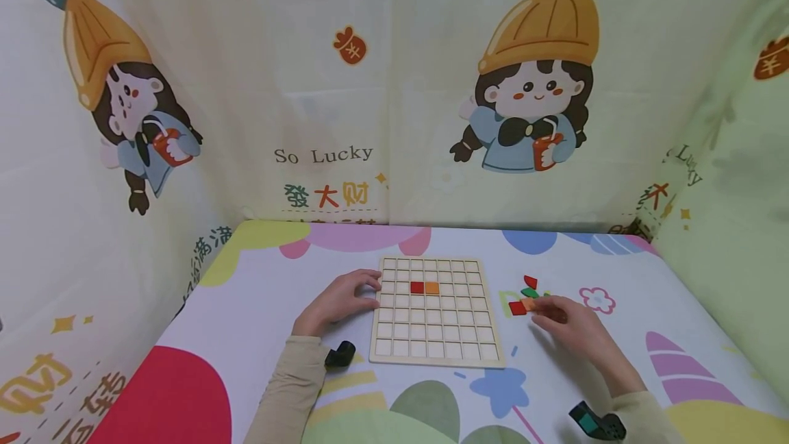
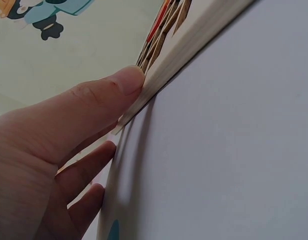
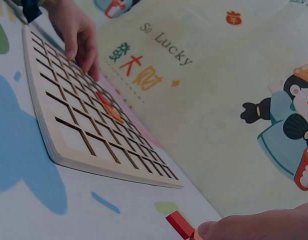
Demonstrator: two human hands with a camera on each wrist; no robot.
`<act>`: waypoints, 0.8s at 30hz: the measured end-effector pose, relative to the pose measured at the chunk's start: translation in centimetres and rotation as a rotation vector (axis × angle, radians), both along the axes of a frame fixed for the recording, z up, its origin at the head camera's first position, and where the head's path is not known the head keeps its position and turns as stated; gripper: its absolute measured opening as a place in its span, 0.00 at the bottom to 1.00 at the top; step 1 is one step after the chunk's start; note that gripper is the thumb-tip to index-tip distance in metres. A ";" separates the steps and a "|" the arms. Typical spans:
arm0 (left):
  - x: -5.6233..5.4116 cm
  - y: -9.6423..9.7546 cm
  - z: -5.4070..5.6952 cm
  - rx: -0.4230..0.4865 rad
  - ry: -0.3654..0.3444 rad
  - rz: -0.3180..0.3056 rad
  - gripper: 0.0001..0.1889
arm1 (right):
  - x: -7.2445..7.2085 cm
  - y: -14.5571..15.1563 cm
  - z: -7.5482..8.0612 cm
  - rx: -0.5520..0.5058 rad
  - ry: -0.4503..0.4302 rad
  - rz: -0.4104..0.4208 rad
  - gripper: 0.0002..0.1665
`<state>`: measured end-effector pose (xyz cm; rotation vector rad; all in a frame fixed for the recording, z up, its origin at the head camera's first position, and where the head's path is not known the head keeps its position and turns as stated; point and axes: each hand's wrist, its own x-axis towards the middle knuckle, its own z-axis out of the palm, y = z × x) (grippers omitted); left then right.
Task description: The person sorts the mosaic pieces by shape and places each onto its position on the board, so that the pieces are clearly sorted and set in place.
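Note:
A light wooden grid board (image 1: 436, 360) lies flat, with a red square tile (image 1: 417, 288) and an orange square tile (image 1: 432, 288) side by side in its cells. My left hand (image 1: 341, 298) rests at the board's left edge. In the left wrist view the thumb (image 2: 129, 80) touches that edge, and the other fingers are partly hidden. Right of the board, my right hand (image 1: 573, 324) pinches a loose orange tile (image 1: 528, 304). Close against that tile is a loose red tile (image 1: 517, 308). The right fingertips are mostly out of the right wrist view.
Just beyond the right hand lie a red piece (image 1: 531, 281) and a green piece (image 1: 529, 292). A patterned cloth (image 1: 277, 293) covers the table, and printed curtains (image 1: 419, 122) stand behind and at both sides. Dark devices are strapped at both wrists.

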<state>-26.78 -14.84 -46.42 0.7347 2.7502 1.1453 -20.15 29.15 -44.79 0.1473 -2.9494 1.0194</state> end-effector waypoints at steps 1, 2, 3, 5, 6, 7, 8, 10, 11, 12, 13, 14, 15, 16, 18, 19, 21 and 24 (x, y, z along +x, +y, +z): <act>0.0 0.0 0.0 -0.002 0.006 -0.006 0.13 | -0.1 0.0 0.0 0.000 0.003 -0.002 0.26; -0.1 0.0 0.0 -0.002 0.012 -0.011 0.14 | -0.2 0.0 -0.1 0.002 0.007 -0.007 0.26; -0.1 0.0 0.0 -0.001 0.019 -0.018 0.13 | -0.3 0.0 -0.2 0.008 0.012 -0.013 0.26; -0.1 0.0 0.0 0.004 0.029 -0.028 0.13 | -0.5 0.1 -0.4 0.021 0.021 -0.027 0.25; -0.2 -0.1 -0.1 0.006 0.034 -0.034 0.13 | -0.5 0.1 -0.5 0.029 0.027 -0.034 0.25; -0.2 -0.1 -0.1 0.008 0.034 -0.036 0.13 | -0.6 0.1 -0.6 0.035 0.033 -0.040 0.26; -0.2 -0.1 -0.1 0.010 0.034 -0.038 0.13 | -0.6 0.1 -0.6 0.042 0.040 -0.047 0.26; -0.2 -0.1 -0.1 0.010 0.033 -0.040 0.13 | -0.8 0.0 -0.7 0.052 0.055 -0.049 0.26; -0.2 0.0 -0.1 0.008 0.032 -0.041 0.13 | -0.9 0.0 -0.7 0.055 0.062 -0.049 0.26; -0.2 0.0 -0.1 0.006 0.031 -0.040 0.13 | -1.0 0.0 -0.7 0.055 0.067 -0.047 0.27; -0.2 0.0 -0.1 0.006 0.026 -0.037 0.13 | -1.1 0.0 -0.7 0.056 0.071 -0.044 0.27; -0.1 0.0 -0.1 0.003 0.024 -0.035 0.13 | -1.2 -0.1 -0.7 0.060 0.078 -0.041 0.27; -0.1 0.0 -0.1 0.000 0.021 -0.032 0.13 | -1.3 -0.1 -0.6 0.062 0.080 -0.039 0.27; -0.1 -0.1 -0.1 -0.002 0.021 -0.029 0.13 | -1.3 -0.2 -0.7 0.065 0.081 -0.042 0.27; -0.1 -0.1 0.0 -0.003 0.018 -0.026 0.13 | -1.4 -0.3 -0.7 0.073 0.083 -0.038 0.27; -0.1 -0.1 0.0 -0.004 0.018 -0.025 0.13 | -1.4 -0.4 -0.7 0.081 0.085 -0.039 0.26; -0.1 -0.1 0.0 -0.003 0.018 -0.028 0.13 | -1.4 -0.5 -0.8 0.096 0.093 -0.039 0.25; -0.1 -0.1 0.0 0.000 0.020 -0.031 0.13 | -1.5 -0.6 -1.2 0.114 0.117 -0.035 0.23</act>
